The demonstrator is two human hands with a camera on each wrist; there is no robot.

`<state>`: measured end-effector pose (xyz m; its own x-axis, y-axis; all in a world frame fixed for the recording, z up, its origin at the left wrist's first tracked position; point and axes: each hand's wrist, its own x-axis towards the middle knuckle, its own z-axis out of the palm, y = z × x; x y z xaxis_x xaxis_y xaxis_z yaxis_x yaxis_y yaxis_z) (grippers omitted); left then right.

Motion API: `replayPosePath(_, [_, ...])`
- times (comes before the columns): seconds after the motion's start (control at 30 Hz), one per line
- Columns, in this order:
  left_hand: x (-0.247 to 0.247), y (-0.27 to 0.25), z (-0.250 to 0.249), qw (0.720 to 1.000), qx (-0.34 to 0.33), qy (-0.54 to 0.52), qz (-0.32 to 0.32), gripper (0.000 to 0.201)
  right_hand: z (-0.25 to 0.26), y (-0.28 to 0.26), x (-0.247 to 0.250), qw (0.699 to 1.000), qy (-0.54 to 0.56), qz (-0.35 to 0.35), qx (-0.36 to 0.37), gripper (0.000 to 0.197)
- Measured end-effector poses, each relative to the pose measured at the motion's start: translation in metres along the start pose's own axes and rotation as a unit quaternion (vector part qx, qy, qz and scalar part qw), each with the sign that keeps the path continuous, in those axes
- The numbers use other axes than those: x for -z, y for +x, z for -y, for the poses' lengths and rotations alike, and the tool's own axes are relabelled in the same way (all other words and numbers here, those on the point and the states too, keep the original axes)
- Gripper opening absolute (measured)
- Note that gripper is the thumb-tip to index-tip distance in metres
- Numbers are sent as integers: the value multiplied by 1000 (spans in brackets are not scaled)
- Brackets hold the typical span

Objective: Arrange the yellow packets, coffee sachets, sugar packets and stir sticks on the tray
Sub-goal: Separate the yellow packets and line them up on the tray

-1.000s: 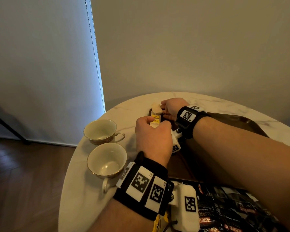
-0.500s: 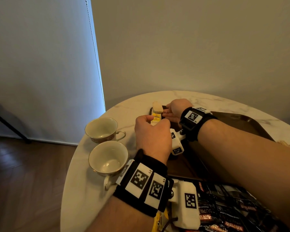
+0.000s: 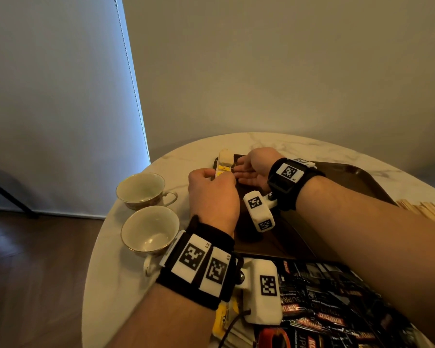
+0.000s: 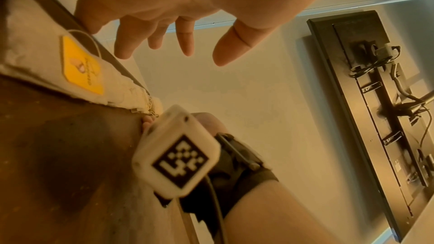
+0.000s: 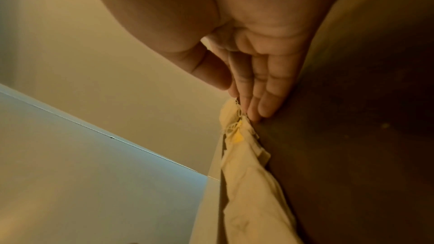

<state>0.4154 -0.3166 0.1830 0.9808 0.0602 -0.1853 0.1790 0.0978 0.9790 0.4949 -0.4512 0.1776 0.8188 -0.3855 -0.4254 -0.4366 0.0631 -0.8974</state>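
A row of cream packets with yellow tags [image 3: 223, 165] lies along the left rim of the dark brown tray [image 3: 349, 177]. My left hand [image 3: 212, 194] hovers at the row's near end with its fingers spread and nothing held. In the left wrist view the left hand [image 4: 164, 47] is open over a yellow-tagged packet [image 4: 82, 66]. My right hand [image 3: 246, 169] lies flat on the tray. In the right wrist view the right hand [image 5: 253, 103] has straight fingers whose tips press against the side of the packets [image 5: 249, 183]. Black coffee sachets [image 3: 337, 310] lie near me. Stir sticks [image 3: 427, 209] lie at the right.
Two empty cups [image 3: 142, 189] [image 3: 150, 231] stand on the round marble table [image 3: 106, 272] left of the tray. More yellow packets [image 3: 222, 318] lie under my left wrist at the table's near edge. A wall and a window blind are behind the table.
My right hand has turned from curled over the far packets to flat, fingers straight against the row's side. My left hand has stayed at the near end.
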Motion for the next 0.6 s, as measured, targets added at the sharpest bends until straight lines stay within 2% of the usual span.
replayPosePath(0.13, [3,4,1,1000,-9,17,-16,24,-3,-24,17,1000,2,-2,-25,38])
replayPosePath(0.2, [5,7,1,999,-31,1,-15,27,-8,-39,23,999,-2,23,-37,36])
replayPosePath(0.3, [6,8,-1,998,-15,-58,-22,31,-15,-59,21,996,-24,67,-52,36])
replayPosePath(0.37, [7,5,1,998,-15,-52,-25,31,-20,-66,17,995,-30,85,-53,38])
replayPosePath(0.43, [8,5,5,1000,-4,-11,-15,31,-24,-70,17,995,-27,87,-45,40])
replayPosePath(0.5, [9,1,-3,999,27,10,-22,40,-27,-75,23,995,-20,85,-44,38])
replayPosePath(0.53, [11,-2,-6,998,-9,56,-21,47,-28,-77,27,995,-20,86,-45,37])
replayPosePath(0.6, [11,-9,-8,991,-50,122,-32,46,-29,-83,33,994,-29,96,-51,34])
